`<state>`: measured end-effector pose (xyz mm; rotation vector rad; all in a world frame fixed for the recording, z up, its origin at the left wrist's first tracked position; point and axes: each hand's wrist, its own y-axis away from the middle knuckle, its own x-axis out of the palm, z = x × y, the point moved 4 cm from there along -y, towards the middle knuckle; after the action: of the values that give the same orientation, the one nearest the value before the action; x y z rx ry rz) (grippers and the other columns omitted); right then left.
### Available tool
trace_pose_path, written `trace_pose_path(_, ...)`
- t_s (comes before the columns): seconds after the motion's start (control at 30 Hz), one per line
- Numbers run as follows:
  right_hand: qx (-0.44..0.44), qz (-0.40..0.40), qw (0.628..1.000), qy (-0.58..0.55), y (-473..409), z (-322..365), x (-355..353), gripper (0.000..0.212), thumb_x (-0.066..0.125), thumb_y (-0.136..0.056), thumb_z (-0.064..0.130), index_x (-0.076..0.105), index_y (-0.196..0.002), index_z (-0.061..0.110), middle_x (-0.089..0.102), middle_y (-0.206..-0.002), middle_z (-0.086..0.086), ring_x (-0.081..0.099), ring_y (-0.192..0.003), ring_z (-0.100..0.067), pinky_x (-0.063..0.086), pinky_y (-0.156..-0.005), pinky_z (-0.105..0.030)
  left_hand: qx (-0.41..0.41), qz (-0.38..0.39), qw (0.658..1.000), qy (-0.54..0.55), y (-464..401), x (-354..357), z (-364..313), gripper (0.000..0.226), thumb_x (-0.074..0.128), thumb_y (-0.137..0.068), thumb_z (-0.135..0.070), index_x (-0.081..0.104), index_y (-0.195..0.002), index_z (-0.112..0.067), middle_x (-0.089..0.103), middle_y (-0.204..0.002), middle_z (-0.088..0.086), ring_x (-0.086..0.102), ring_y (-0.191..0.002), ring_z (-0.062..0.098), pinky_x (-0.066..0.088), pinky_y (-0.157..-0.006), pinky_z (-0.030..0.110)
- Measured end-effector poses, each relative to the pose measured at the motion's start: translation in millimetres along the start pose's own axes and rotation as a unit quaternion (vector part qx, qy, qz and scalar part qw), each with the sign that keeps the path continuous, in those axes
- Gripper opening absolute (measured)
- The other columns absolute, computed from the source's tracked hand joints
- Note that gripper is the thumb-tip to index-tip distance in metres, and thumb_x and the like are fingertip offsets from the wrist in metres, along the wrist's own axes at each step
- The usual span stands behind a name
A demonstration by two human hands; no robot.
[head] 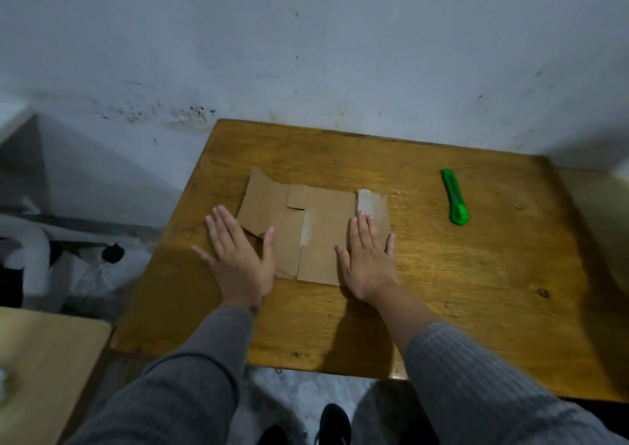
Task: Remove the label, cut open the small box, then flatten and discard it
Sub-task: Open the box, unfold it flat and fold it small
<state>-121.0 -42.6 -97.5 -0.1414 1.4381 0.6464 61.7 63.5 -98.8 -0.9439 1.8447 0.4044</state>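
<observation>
The small brown cardboard box lies flattened on the wooden table, flaps spread, with strips of tape on it. My left hand presses palm down on its left part, fingers spread. My right hand presses flat on its right part, fingertips near a taped flap. A green utility knife lies on the table to the right of the box, apart from both hands. No label is visible.
A stained white wall runs behind the table. A second, paler table corner sits at the lower left. White bags and clutter lie on the floor to the left. My dark shoes show below the table's front edge.
</observation>
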Motion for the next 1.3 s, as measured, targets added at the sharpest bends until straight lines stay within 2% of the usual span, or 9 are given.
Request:
trace_pose_path(0.1,0.002,-0.001,1.0,0.001,-0.2,0.9,-1.3,0.063,0.009,-0.1,0.046,-0.014,-0.15,0.014,-0.026,-0.157,-0.001,-0.026,-0.143,-0.014,-0.01,-0.118,-0.052,-0.013,0.022,0.997,0.069,-3.3,2.4,3.8,0.089,0.011,-0.088,-0.068,-0.01,-0.151,-0.007,0.031,-0.154,0.013,0.023,-0.144,0.025,-0.005,-0.115,0.06)
trace_pose_path(0.2,0.001,-0.006,1.0,0.0,0.3,1.6,-1.3,0.063,0.009,-0.1,0.046,-0.013,-0.15,0.014,-0.026,-0.157,-0.001,-0.026,-0.143,-0.013,-0.01,-0.118,-0.051,0.014,0.017,0.993,0.112,3.0,-1.7,-4.3,0.09,0.032,-0.093,-0.058,-0.017,-0.149,-0.007,0.057,-0.133,0.014,0.041,-0.135,0.025,-0.003,-0.118,0.046)
trace_pose_path(0.27,0.0,-0.007,1.0,0.003,0.8,1.7,-1.4,0.063,0.01,-0.1,0.046,-0.013,-0.15,0.014,-0.025,-0.157,-0.001,-0.026,-0.143,-0.013,-0.011,-0.118,-0.051,-0.01,0.018,0.99,0.139,2.9,-4.5,-6.9,0.094,0.045,-0.093,-0.052,-0.015,-0.149,-0.006,0.059,-0.131,0.012,0.041,-0.135,0.025,0.003,-0.12,0.041)
trace_pose_path(0.4,-0.003,-0.006,1.0,0.003,0.7,2.4,-1.4,0.063,0.009,-0.1,0.045,-0.014,-0.15,0.013,-0.027,-0.157,0.0,-0.027,-0.143,-0.013,-0.011,-0.118,-0.051,-0.001,0.068,0.994,0.091,-11.4,0.1,-3.2,0.083,0.026,-0.091,-0.066,0.002,-0.154,-0.017,0.035,-0.152,0.007,0.015,-0.146,0.017,-0.01,-0.117,0.042)
trace_pose_path(0.53,-0.002,-0.009,1.0,0.003,0.0,1.5,-0.3,0.063,0.009,-0.1,0.046,-0.014,-0.15,0.014,-0.026,-0.157,0.0,-0.027,-0.142,-0.013,-0.011,-0.117,-0.05,0.088,0.141,0.986,-0.017,-9.5,12.3,-9.9,0.07,-0.005,-0.089,-0.064,-0.006,-0.151,-0.033,0.002,-0.161,-0.001,-0.01,-0.146,0.013,-0.018,-0.112,0.054)
trace_pose_path(0.73,-0.004,-0.013,1.0,0.001,-0.1,1.5,-0.2,0.063,0.009,-0.1,0.046,-0.013,-0.15,0.013,-0.026,-0.157,-0.001,-0.026,-0.143,-0.014,-0.01,-0.118,-0.051,0.089,0.144,0.985,-0.026,-7.2,17.1,-17.2,0.073,-0.008,-0.088,-0.062,0.003,-0.152,-0.029,0.003,-0.16,-0.007,-0.01,-0.146,0.01,-0.019,-0.112,0.055)
trace_pose_path(0.93,-0.004,-0.013,1.0,0.004,-0.2,1.1,0.7,0.064,0.008,-0.1,0.046,-0.013,-0.15,0.013,-0.026,-0.157,-0.001,-0.026,-0.143,-0.014,-0.01,-0.117,-0.051,0.077,0.085,0.976,0.183,-5.6,7.6,-28.3,0.052,0.035,-0.101,-0.04,0.029,-0.149,-0.021,0.021,-0.157,-0.007,0.013,-0.144,0.006,0.005,-0.12,0.048)
trace_pose_path(1.1,-0.003,-0.021,1.0,0.004,-0.2,1.5,0.6,0.064,0.01,-0.1,0.046,-0.013,-0.15,0.013,-0.025,-0.157,-0.001,-0.026,-0.143,-0.014,-0.011,-0.117,-0.051,0.039,0.113,0.955,0.271,1.5,2.5,-45.3,0.091,0.066,-0.086,-0.04,0.007,-0.154,-0.026,0.022,-0.158,-0.003,0.024,-0.141,0.014,0.029,-0.106,0.028)
trace_pose_path(1.3,-0.011,-0.022,1.0,-0.01,0.5,1.0,-1.0,0.065,0.01,-0.1,0.048,-0.013,-0.15,0.014,-0.026,-0.157,0.0,-0.026,-0.143,-0.014,-0.012,-0.117,-0.051,0.1,0.108,0.949,0.277,7.3,-2.6,-63.7,0.079,0.055,-0.092,-0.042,0.008,-0.154,-0.026,0.034,-0.153,0.001,0.038,-0.135,0.016,0.042,-0.104,0.036)
